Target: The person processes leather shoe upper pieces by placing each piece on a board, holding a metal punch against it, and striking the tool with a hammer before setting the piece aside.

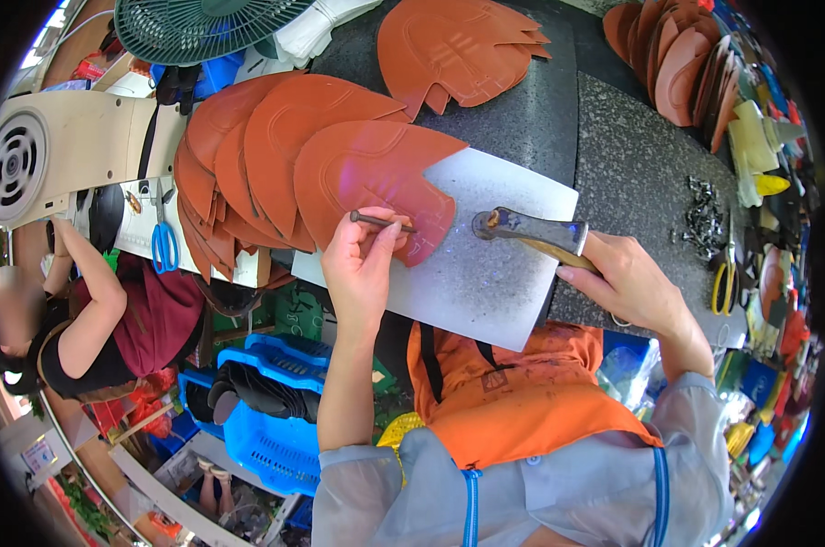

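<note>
My left hand (359, 273) is closed, pinching a slim dark metal punch (372, 220) that lies nearly level above the front edge of a reddish-brown leather piece (376, 169). That piece has stitched-looking curved lines and a notched end, and it rests partly on a white board (508, 292). My right hand (629, 281) grips a hammer (533, 230) with a dark metal head, held over the board's right side. Beside the left hand, several more leather pieces (280, 137) overlap in a fanned stack.
More leather pieces lie in a far pile (462, 55) and a far-right stack (672, 64). Small black metal parts (701, 214) and yellow-handled scissors (724, 283) sit at right. Blue scissors (164, 244) and a beige machine (66, 150) are left, near another person (102, 310). Blue baskets (271, 447) stand below.
</note>
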Demonstrator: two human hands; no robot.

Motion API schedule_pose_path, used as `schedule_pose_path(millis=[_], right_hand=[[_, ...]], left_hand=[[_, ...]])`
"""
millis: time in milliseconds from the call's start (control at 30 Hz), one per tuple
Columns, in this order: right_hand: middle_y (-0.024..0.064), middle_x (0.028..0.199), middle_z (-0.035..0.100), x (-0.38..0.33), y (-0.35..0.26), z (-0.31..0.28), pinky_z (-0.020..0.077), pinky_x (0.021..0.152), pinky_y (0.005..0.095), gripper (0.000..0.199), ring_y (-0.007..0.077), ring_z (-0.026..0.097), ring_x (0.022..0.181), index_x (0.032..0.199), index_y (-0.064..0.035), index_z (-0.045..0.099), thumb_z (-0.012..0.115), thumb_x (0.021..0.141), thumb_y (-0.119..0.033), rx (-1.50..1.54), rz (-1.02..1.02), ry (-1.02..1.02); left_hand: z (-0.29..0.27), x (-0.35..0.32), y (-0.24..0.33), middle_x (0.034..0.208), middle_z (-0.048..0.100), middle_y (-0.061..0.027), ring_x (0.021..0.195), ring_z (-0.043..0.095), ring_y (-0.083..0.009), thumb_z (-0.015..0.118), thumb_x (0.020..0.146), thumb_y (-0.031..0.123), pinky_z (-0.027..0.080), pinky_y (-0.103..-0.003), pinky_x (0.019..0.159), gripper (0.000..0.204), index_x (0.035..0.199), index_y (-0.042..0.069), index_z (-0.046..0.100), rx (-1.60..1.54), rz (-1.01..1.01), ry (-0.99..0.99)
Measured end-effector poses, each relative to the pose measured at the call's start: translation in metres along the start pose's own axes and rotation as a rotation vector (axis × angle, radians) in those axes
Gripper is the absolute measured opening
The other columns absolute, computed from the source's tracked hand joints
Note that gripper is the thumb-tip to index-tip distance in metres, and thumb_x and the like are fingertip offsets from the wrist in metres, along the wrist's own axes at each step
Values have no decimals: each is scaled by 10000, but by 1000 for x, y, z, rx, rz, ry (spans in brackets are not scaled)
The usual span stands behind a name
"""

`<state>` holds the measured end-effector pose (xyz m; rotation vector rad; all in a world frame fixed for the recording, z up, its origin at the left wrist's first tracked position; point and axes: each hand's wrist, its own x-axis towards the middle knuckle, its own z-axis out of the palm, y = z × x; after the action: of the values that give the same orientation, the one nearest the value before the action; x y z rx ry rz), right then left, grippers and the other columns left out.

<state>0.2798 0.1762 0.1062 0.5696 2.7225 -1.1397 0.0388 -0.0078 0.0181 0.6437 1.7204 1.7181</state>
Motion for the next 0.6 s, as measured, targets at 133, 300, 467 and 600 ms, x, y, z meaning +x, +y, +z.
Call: schedule_pose_path(millis=[133, 300, 467, 600], right_hand=[[204, 947, 667, 1, -1, -1, 512, 709, 473, 428, 412, 654, 839, 1298, -45, 514, 632, 929, -227, -40, 46, -9], [188, 935, 684, 3, 1, -10, 516, 702, 459, 442, 390, 664, 824, 1291, -48, 536, 654, 916, -251, -91, 4, 70], [177, 853, 684, 8, 1, -22, 513, 673, 445, 365, 384, 666, 790, 1200, -42, 597, 665, 907, -250, -164, -44, 99], [179, 776, 654, 18, -15, -37, 499, 632, 429, 288, 371, 660, 740, 1112, -40, 635, 666, 908, -241, -95, -70, 107]], left_hand=[[0, -3, 0, 990, 708, -124, 921, 694, -176, 612, 953, 2, 574, -289, 827, 115, 1065, -25, 605, 26, 12, -7], [1, -5, 1, 1003, 706, -125, 934, 691, -174, 605, 955, -5, 572, -288, 835, 109, 1063, -22, 605, 76, 32, -8], [0, -2, 1, 1011, 703, -119, 944, 686, -170, 596, 958, -8, 570, -282, 837, 107, 1064, -20, 604, 56, 14, -21], [-4, -4, 2, 993, 704, -100, 924, 682, -159, 606, 948, -19, 558, -268, 828, 103, 1050, -15, 620, 48, 12, -41]])
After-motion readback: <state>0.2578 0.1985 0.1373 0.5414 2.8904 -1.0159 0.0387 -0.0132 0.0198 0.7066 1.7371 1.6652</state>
